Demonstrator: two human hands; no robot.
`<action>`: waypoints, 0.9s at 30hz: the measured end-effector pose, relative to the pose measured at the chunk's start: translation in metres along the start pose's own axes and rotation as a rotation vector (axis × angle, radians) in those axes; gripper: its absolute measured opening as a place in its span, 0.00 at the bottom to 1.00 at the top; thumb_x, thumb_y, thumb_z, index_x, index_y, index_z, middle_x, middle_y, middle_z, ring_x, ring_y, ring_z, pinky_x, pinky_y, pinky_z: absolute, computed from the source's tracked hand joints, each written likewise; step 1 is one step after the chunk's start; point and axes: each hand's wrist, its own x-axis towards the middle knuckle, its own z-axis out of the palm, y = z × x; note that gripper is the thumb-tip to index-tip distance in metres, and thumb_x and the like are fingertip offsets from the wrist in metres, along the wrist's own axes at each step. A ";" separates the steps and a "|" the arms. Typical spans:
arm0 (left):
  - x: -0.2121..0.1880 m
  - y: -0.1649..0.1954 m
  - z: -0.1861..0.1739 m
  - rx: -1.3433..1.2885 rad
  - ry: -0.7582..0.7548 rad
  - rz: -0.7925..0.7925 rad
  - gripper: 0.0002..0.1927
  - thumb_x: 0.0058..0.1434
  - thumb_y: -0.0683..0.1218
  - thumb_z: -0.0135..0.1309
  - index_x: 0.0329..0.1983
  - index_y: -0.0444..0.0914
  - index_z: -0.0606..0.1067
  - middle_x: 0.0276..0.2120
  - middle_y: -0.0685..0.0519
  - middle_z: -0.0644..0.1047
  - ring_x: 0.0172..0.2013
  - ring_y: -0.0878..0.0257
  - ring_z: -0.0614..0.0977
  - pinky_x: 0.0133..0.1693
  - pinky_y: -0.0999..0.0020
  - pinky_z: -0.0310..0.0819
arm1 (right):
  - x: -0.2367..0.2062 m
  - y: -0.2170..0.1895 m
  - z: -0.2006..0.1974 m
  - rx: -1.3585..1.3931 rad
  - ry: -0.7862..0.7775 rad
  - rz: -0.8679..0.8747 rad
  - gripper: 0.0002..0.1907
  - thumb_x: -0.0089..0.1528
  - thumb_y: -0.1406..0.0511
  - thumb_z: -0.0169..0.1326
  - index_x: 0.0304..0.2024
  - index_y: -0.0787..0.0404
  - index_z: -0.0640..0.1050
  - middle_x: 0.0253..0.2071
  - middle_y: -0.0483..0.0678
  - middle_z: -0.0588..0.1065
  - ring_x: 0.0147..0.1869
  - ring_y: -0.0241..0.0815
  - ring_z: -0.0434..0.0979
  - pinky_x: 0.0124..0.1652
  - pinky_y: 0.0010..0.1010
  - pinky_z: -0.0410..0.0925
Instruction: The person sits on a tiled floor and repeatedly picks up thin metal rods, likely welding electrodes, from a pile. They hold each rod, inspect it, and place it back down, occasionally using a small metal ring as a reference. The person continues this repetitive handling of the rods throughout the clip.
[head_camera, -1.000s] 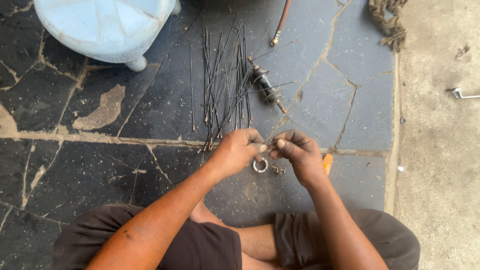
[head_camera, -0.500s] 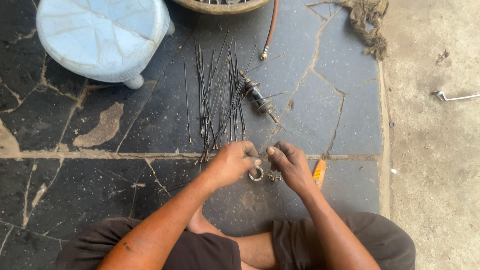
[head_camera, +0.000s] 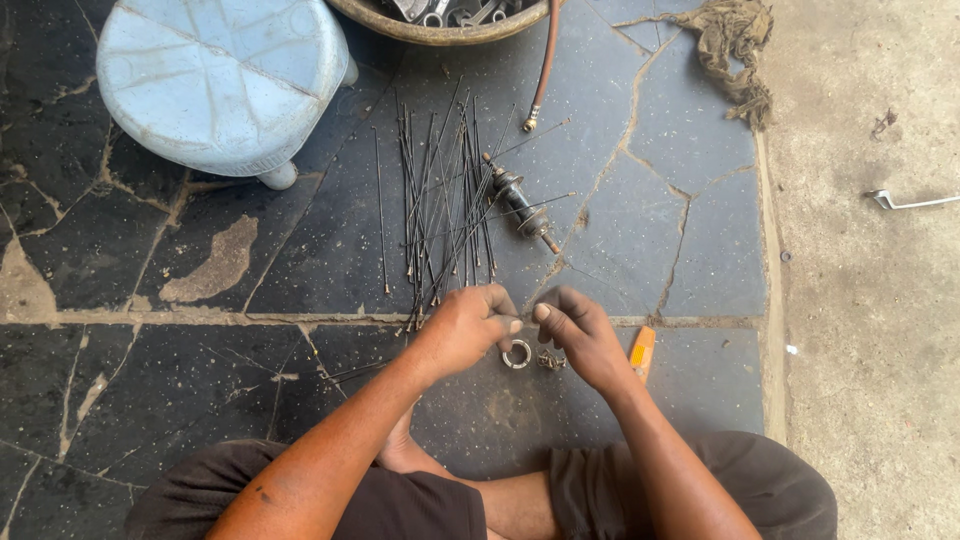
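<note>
We had both hands down low over the dark stone floor (head_camera: 200, 400); left hand (head_camera: 462, 330) and right hand (head_camera: 578, 335) had fingertips pinched narrow and nearly meeting, though what sat between them was too tiny to tell. The small metal ring (head_camera: 517, 354) lay right below them, with a little fitting (head_camera: 551, 360) just beside it; the risk we saw was a slip sending small parts into the floor cracks or under the loose spokes (head_camera: 445, 200) near the hub (head_camera: 522, 205).
</note>
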 end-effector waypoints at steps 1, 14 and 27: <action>-0.001 0.000 0.001 0.008 -0.002 0.025 0.11 0.59 0.48 0.57 0.36 0.34 0.79 0.23 0.51 0.83 0.27 0.65 0.83 0.32 0.66 0.76 | 0.001 0.000 0.000 -0.066 0.013 0.019 0.18 0.67 0.55 0.53 0.37 0.64 0.77 0.31 0.45 0.74 0.34 0.34 0.72 0.35 0.28 0.68; -0.002 0.003 0.003 0.043 0.008 -0.010 0.10 0.59 0.47 0.56 0.37 0.35 0.79 0.24 0.51 0.83 0.27 0.64 0.84 0.32 0.65 0.76 | -0.003 -0.004 -0.002 -0.052 -0.035 0.026 0.16 0.67 0.56 0.51 0.38 0.62 0.76 0.31 0.44 0.74 0.35 0.33 0.72 0.36 0.27 0.67; -0.003 0.002 0.002 0.080 0.005 0.023 0.10 0.59 0.47 0.56 0.37 0.35 0.79 0.23 0.51 0.83 0.27 0.64 0.84 0.34 0.65 0.77 | 0.001 0.000 0.001 -0.046 0.012 0.156 0.22 0.70 0.52 0.46 0.37 0.63 0.78 0.28 0.45 0.75 0.32 0.35 0.72 0.33 0.29 0.66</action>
